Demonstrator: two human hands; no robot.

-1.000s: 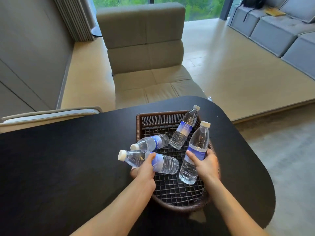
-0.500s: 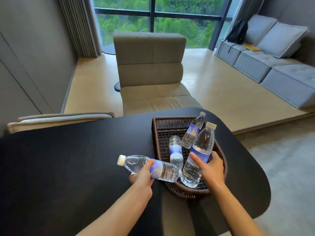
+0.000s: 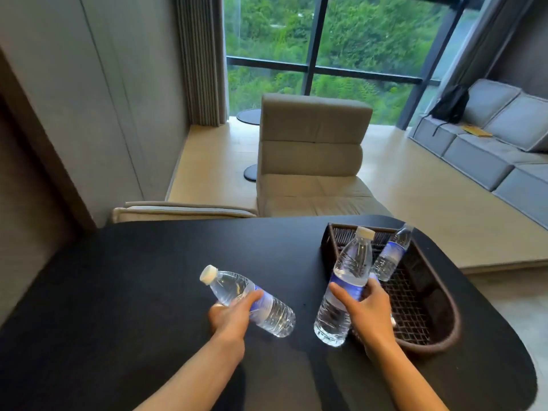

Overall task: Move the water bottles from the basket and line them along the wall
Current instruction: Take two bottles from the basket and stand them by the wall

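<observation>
My left hand (image 3: pixel 229 315) grips a clear water bottle (image 3: pixel 252 301) with a blue label, held tilted over the black table, cap pointing up-left. My right hand (image 3: pixel 367 310) grips a second water bottle (image 3: pixel 347 280), nearly upright, just left of the dark woven basket (image 3: pixel 439 330). A third bottle (image 3: pixel 391 253) leans inside the basket against its far rim. Any other bottle in the basket is hidden behind my right hand.
The black table (image 3: pixel 133 292) runs left to a grey wall (image 3: pixel 89 99). A beige chair (image 3: pixel 311 161) stands beyond the table's far edge, another chair back (image 3: pixel 178 210) at the left. A grey sofa (image 3: pixel 489 152) lies far right.
Both hands have lifted their bottles out of the basket and moved left over the table. The view has swung up and left, so the basket now sits at the right.
</observation>
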